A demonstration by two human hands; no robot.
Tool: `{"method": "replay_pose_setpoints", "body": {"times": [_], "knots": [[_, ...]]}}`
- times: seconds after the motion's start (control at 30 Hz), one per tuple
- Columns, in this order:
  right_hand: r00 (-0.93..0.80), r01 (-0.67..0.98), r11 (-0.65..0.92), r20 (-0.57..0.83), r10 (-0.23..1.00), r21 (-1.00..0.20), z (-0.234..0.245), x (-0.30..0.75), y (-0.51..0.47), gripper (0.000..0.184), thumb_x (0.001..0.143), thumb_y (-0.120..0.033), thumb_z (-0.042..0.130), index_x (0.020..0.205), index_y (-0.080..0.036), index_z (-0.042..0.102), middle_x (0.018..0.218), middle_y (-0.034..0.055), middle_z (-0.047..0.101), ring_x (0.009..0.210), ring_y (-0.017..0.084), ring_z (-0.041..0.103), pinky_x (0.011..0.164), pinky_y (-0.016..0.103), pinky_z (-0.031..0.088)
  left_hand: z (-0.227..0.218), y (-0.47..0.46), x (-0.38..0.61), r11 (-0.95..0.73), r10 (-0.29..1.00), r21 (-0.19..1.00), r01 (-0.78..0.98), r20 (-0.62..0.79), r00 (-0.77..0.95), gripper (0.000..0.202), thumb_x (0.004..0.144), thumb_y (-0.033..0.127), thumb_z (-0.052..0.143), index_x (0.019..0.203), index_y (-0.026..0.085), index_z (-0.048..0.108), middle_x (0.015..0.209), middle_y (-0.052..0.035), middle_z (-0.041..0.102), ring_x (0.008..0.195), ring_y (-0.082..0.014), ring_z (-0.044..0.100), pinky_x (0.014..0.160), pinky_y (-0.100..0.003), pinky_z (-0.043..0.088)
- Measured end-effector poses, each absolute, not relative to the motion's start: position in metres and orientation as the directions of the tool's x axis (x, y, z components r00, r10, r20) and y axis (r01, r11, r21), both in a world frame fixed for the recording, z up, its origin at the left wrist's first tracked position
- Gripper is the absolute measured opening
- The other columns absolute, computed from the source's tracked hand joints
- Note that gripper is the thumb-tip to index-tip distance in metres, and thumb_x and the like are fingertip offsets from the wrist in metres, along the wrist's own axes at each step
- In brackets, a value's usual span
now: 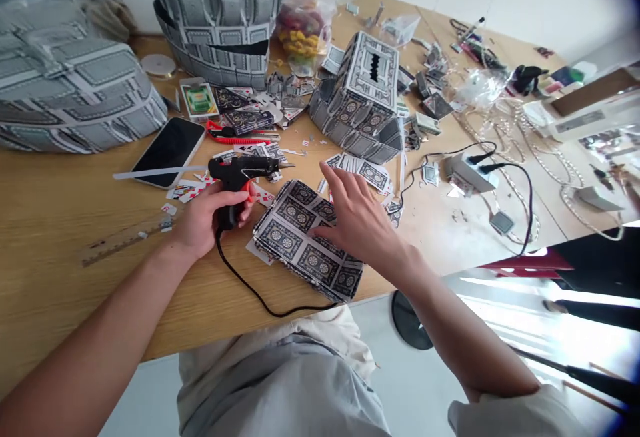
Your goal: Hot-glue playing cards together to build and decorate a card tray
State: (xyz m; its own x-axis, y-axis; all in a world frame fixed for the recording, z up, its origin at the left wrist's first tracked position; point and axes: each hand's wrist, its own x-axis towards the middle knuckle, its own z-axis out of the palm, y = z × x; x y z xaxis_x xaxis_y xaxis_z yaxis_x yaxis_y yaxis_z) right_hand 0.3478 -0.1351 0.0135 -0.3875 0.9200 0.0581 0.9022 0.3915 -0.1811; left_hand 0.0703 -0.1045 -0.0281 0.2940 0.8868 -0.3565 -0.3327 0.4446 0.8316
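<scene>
Likely a gluing step: the left hand [200, 218] wraps the glue gun [235, 171]; the right hand [359, 218], spread and gripping nothing, lies over the playing-card panel [293, 233] near the desk's [170, 310] front edge. Next calls for aiming the nozzle [286, 165].

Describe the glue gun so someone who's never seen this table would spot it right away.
On the wooden table, find the flat panel of patterned cards by the near edge. Just left of it, held over the tabletop, is the black glue gun. Unlike the flat phone farther left, it's pistol-shaped, with a red trigger, pointed metal nozzle and trailing cord.
</scene>
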Motion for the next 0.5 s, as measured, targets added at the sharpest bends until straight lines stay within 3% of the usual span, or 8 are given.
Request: {"method": "replay_pose_setpoints", "body": {"times": [0.07,0.17,0.5], "knots": [[-0.375,0.909,0.377,0.042,0.926,-0.179,0.006,0.343,-0.135,0.124,0.082,-0.038,0.09,0.176,-0.013,0.013,0.162,0.0269,0.047,0.15,0.047,0.043,0.122,0.065,0.044,-0.026,-0.103,0.071,0.427,0.893,0.844,-0.325,-0.336,0.299,0.028,0.074,0.032,0.082,0.093,0.013,0.072,0.076,-0.0026,0.064,0.063,-0.0119,0.057,0.054,-0.024,0.045],[-0.358,0.917,0.354,0.013,0.934,-0.183,0.002,0.341,-0.134,0.129,0.079,-0.04,0.092,0.176,-0.013,0.011,0.162,0.0268,0.046,0.151,0.046,0.042,0.123,0.062,0.044,-0.026,-0.102,0.071,0.411,0.898,0.857,-0.311,-0.323,0.298,0.03,0.073,0.033,0.082,0.092,0.013,0.073,0.074,-0.0027,0.064,0.06,-0.0118,0.057,0.053,-0.024,0.045],[-0.371,0.899,0.346,-0.045,0.928,-0.269,0.005,0.355,-0.129,0.123,0.083,-0.038,0.086,0.176,-0.017,0.009,0.161,0.025,0.047,0.146,0.045,0.047,0.118,0.063,0.049,-0.025,-0.101,0.072,0.416,0.9,0.855,-0.31,-0.338,0.276,0.028,0.07,0.032,0.084,0.087,0.013,0.073,0.072,-0.0031,0.063,0.058,-0.0127,0.055,0.051,-0.025,0.044]]}}
